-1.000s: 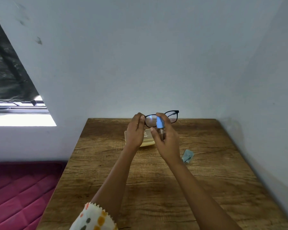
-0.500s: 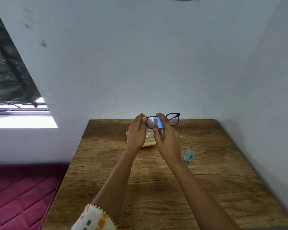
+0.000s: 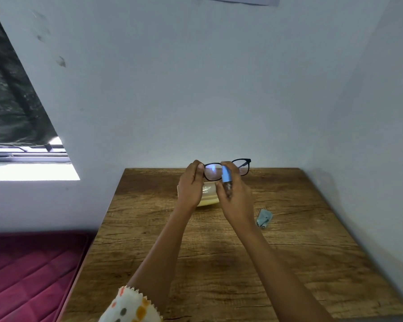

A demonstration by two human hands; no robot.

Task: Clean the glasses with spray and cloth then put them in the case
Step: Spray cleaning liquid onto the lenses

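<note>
Black-framed glasses (image 3: 227,169) with clear lenses are held up above the far edge of the wooden table (image 3: 312,252), lenses facing the camera, a pale glare on the left lens. One pair of glasses, one small spray bottle (image 3: 226,180) with a blue top, one cream case (image 3: 207,196) and one crumpled pale blue cloth (image 3: 264,218) are in view. The left hand (image 3: 192,184) pinches the frame's left end, fingers closed on it. The right hand (image 3: 236,196) is wrapped around the bottle, upright just in front of the lenses, a finger on its top. Both forearms reach forward, the case beneath them, the cloth to its right.
</note>
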